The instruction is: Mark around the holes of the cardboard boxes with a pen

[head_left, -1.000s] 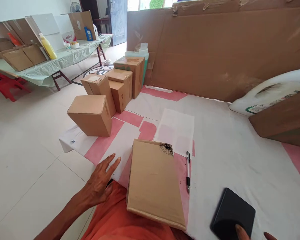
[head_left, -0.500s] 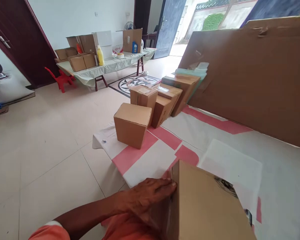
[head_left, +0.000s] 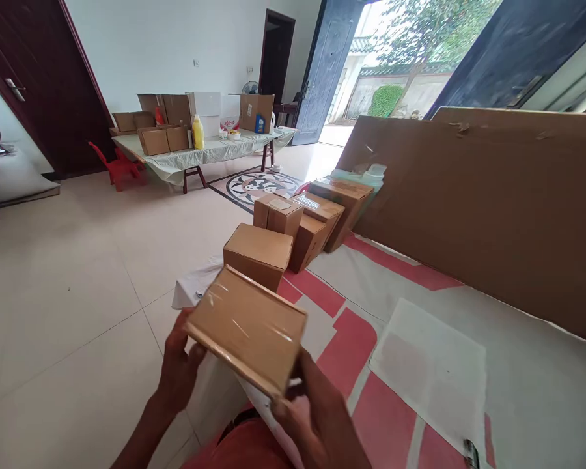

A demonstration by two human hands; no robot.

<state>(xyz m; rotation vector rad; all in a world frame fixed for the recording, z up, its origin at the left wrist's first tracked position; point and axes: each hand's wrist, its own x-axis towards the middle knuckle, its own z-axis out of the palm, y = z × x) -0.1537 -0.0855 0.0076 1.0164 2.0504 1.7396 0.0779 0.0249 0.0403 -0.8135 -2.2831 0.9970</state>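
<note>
Both of my hands hold a taped brown cardboard box (head_left: 247,327) up in front of me, tilted, above the edge of a white and pink sheet (head_left: 517,384). My left hand (head_left: 180,366) grips its left end. At the lower right end my right hand (head_left: 317,420) grips from below. A row of closed cardboard boxes stands just beyond, the nearest box (head_left: 258,255) right behind the held one.
More boxes (head_left: 317,218) line up toward a large cardboard sheet (head_left: 483,208) leaning at the right. A sheet of white paper (head_left: 432,371) lies on the floor covering. A covered table (head_left: 200,151) with boxes and bottles stands at the back, beside a red chair (head_left: 114,168).
The box has been lifted off my lap and turned end-on, now gripped by both hands. My right hand has come in from the lower right. The view has risen toward the room.
</note>
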